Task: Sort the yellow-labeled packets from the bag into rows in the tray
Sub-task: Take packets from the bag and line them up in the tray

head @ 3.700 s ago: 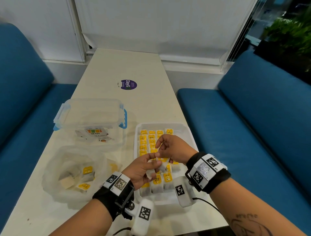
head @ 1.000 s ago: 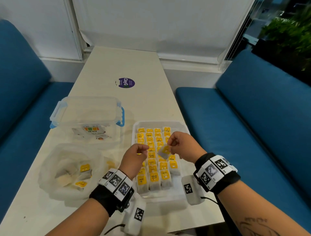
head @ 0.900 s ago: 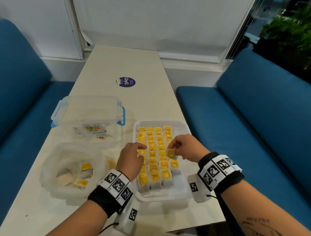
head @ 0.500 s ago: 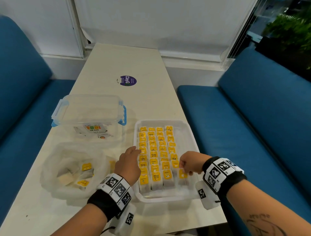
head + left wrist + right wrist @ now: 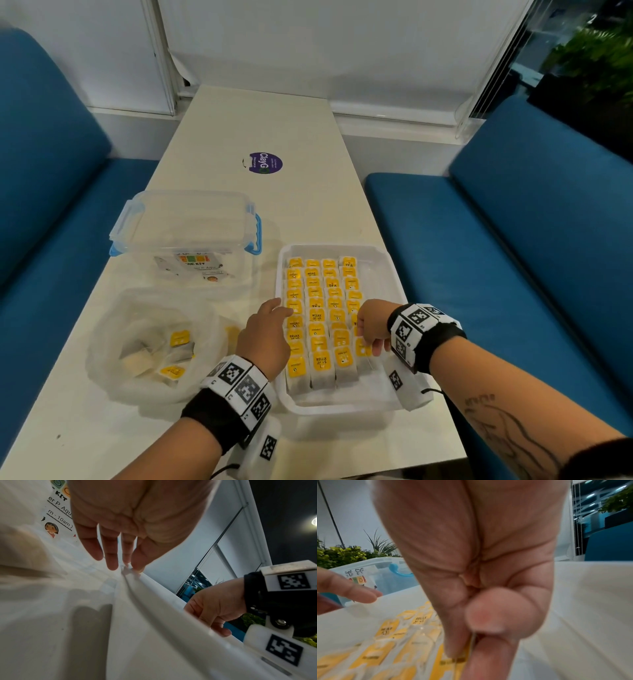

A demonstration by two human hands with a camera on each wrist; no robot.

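A white tray (image 5: pixel 342 407) at the table's near right holds several rows of yellow-labeled packets (image 5: pixel 320 320). My right hand (image 5: pixel 371 342) reaches into the tray's right side and pinches one packet (image 5: pixel 362 350) between thumb and finger at the near end of the rightmost row. The right wrist view shows that pinch on the packet's (image 5: pixel 453 660) edge. My left hand (image 5: pixel 274 308) lies with straight fingers (image 5: pixel 111 561) touching the tray's left rim (image 5: pixel 154 582) and holds nothing. Left of the tray, the clear plastic bag (image 5: pixel 113 342) holds a few loose packets (image 5: pixel 178 338).
A clear lidded box with blue clasps (image 5: pixel 186 233) stands behind the bag. A purple round sticker (image 5: pixel 265 163) lies farther up the table. Blue benches (image 5: pixel 513 257) flank the narrow table; its near edge is just below the tray.
My right hand brought the packet from above the tray's middle down to the near end of the right row. My left hand uncurled and moved to the tray's left rim.
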